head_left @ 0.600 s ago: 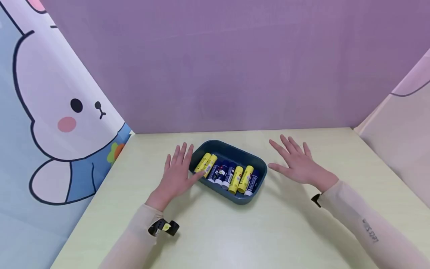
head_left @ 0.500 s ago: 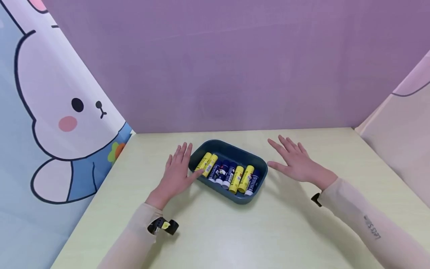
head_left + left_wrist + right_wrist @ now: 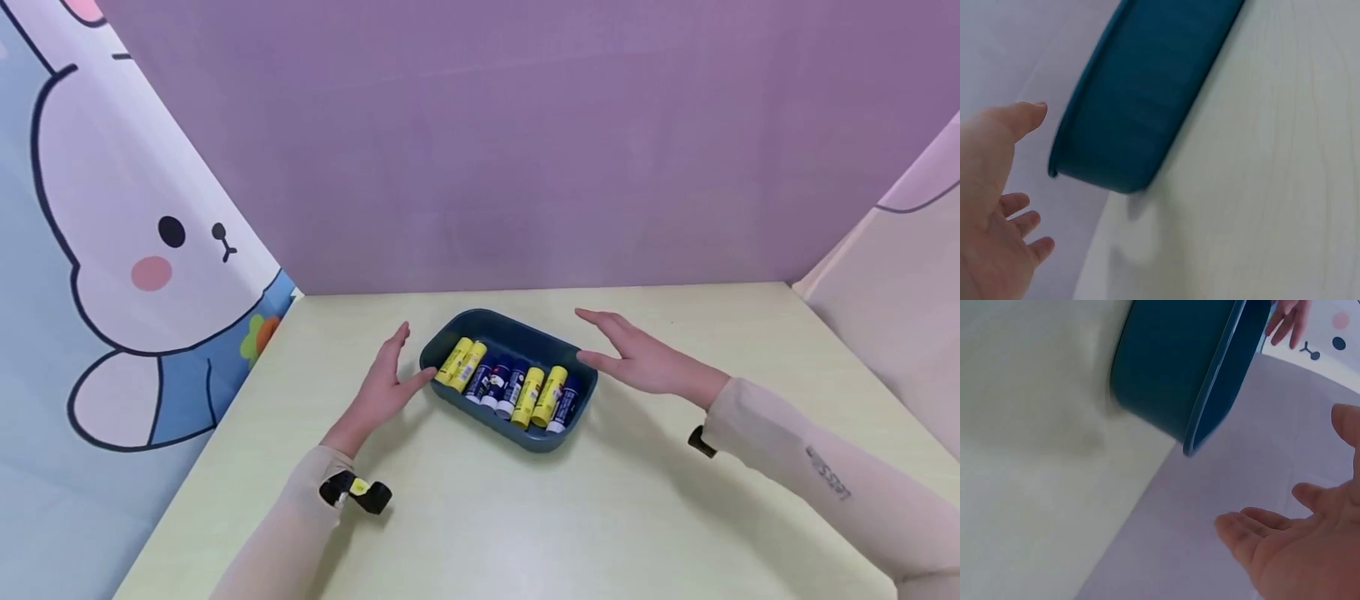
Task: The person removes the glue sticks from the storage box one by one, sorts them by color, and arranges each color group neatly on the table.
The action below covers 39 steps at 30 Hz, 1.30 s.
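A dark teal plastic basin (image 3: 491,423) rests on the table, set at a slant. Inside lie several glue sticks in a row, some yellow (image 3: 551,397) and some dark blue with white ends (image 3: 512,389). At its left end is my left hand (image 3: 381,392), thumb tip close to the rim and fingers extended. My right hand (image 3: 647,360) hovers at the right end, thumb and fingers spread apart near the rim. Both wrist views show the basin's outer wall (image 3: 1129,100) with a gap between it and the palm (image 3: 1316,550). Neither hand holds anything.
A pale wooden table (image 3: 495,525) spreads around the basin. Behind it rises a purple backdrop (image 3: 525,150). A cartoon rabbit cloth (image 3: 150,217) hangs along the left, and a pale panel (image 3: 900,275) stands on the right.
Both hands have turned so their palms face each other more. The right hand has moved left toward the basin, and the left hand's fingers have drawn together. The basin has not moved.
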Each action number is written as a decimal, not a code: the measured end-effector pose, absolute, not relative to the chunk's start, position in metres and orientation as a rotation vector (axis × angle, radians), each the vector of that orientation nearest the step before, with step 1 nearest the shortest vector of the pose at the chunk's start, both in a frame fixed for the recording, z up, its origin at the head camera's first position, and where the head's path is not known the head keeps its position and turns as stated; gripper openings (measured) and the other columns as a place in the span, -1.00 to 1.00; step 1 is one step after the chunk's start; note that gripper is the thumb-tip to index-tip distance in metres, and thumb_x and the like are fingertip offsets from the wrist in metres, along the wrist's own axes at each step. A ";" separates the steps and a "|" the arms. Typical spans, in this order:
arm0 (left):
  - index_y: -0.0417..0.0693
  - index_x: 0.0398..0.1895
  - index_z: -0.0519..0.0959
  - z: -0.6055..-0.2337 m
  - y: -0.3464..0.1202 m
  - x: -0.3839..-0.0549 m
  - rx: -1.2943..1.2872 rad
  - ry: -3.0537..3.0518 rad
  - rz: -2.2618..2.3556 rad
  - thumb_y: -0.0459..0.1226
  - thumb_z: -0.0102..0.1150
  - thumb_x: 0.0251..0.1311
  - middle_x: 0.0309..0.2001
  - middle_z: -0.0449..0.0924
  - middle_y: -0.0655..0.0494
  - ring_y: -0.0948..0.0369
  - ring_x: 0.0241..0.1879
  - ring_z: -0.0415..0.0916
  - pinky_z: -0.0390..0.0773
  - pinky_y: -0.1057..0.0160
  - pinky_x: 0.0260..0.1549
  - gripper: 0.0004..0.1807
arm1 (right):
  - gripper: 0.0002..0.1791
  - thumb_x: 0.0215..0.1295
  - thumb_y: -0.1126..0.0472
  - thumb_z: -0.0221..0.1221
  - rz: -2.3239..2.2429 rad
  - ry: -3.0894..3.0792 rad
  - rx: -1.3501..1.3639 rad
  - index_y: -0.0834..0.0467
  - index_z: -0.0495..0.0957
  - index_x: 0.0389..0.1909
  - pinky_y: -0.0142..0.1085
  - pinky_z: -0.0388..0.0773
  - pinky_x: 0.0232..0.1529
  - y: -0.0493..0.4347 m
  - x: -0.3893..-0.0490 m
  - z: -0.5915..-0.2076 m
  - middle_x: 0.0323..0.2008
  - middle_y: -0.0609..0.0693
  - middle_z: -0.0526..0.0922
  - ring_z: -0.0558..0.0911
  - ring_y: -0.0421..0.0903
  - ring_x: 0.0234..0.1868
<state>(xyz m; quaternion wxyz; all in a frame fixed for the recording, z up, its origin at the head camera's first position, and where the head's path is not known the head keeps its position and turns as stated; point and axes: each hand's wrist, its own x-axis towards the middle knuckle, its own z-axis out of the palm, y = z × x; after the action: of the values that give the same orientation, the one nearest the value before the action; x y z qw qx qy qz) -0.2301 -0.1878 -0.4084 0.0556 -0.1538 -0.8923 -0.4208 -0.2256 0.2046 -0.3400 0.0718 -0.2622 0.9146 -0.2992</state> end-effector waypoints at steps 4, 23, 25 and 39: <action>-0.29 0.56 -0.12 -0.417 -0.192 -0.235 -0.426 -2.637 -1.454 -0.25 0.27 0.33 0.48 0.07 -0.33 -0.19 0.44 0.10 0.23 -0.20 0.35 -0.06 | -0.19 0.52 -0.08 0.05 -1.031 2.656 -0.801 0.23 -0.05 0.56 0.25 0.17 0.38 0.196 -0.227 -0.340 0.50 0.27 0.07 0.16 0.32 0.44; -0.29 0.35 0.31 -0.429 -0.197 -0.245 -0.332 -2.491 -1.913 -0.40 0.35 0.22 0.25 0.43 -0.26 -0.14 0.21 0.46 0.58 0.15 0.10 -0.35 | -0.30 0.57 0.13 0.00 -1.385 2.086 -0.442 0.36 -0.08 0.49 0.00 0.44 0.29 0.170 -0.250 -0.340 0.36 0.44 0.21 0.37 0.32 0.30; -0.31 0.29 0.37 -0.430 -0.198 -0.244 -0.327 -2.486 -1.936 -0.40 0.36 0.20 0.25 0.44 -0.26 -0.14 0.20 0.47 0.59 0.20 0.08 -0.40 | -0.29 0.57 0.13 -0.01 -1.376 2.048 -0.408 0.37 -0.11 0.50 -0.01 0.46 0.27 0.168 -0.251 -0.341 0.40 0.43 0.17 0.38 0.32 0.30; -0.36 0.13 0.51 -0.425 -0.200 -0.241 -0.335 -2.508 -1.920 -0.43 0.35 0.20 0.27 0.43 -0.23 -0.17 0.21 0.47 0.62 0.17 0.05 -0.57 | -0.24 0.54 0.18 0.05 -1.185 2.029 -0.166 0.39 -0.14 0.50 -0.07 0.57 0.16 0.149 -0.257 -0.339 0.17 0.45 0.40 0.55 0.22 0.14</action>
<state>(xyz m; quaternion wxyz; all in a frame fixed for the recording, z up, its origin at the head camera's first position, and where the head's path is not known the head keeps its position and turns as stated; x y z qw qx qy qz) -0.2413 -0.2005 -0.4251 -0.0174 -0.1055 -0.7895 -0.6044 -0.2566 0.1494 -0.3387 0.3831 -0.0651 0.7957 -0.4646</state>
